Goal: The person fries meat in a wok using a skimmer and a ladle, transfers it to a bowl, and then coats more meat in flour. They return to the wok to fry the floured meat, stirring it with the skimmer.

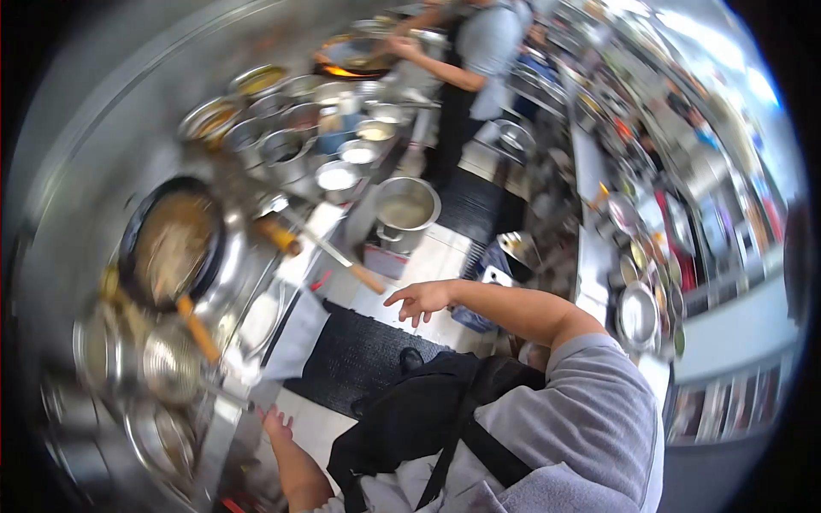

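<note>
My right hand reaches out over the floor with its fingers apart and nothing in them. Close to its fingertips is the wooden handle end of a ladle that lies across the counter edge. Lower down, my left hand has its fingers spread beside the handle end of a round strainer. Between the two tools, a dark wok holds brownish liquid with a pale wooden-handled utensil in it.
A large metal pot stands beyond my right hand. Several bowls and containers line the counter. Another person works at a flaming wok. Black mats cover part of the tiled floor. At right runs a long counter with pans.
</note>
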A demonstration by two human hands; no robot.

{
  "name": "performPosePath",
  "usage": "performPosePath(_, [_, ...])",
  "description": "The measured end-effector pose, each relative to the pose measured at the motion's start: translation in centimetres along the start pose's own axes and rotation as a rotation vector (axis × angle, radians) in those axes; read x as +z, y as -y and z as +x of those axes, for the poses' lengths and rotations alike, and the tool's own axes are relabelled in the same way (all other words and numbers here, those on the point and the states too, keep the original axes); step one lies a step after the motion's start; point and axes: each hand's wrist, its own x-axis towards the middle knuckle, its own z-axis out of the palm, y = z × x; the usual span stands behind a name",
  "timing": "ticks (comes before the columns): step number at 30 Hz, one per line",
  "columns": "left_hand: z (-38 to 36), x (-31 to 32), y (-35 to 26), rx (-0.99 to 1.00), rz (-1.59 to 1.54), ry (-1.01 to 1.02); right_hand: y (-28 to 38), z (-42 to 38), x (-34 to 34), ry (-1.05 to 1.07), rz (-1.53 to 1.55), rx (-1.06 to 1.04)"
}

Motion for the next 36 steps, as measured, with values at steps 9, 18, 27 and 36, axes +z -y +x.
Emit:
performPosePath(9, [0.9,23.5,-0.9,-0.134,0.336,0.462,-12.0,-3.7,0.3,0.054,0.064,-0.006])
performPosePath(18, [-17.2,21.7,2.6,-0.484,0.248,0.840,-12.9,8.2,9.9,-0.144,-0.477,-0.400])
performPosePath(27, [-10.0,17.1,-0.1,-0.108,0.539,0.798,-5.3,10.8,12.8,-0.387,-0.173,-0.483])
performPosePath(36, [-0.8,23.4,4.4,-0.187,0.573,0.878,3.7,11.4,16.9,-0.519,-0.788,-0.872])
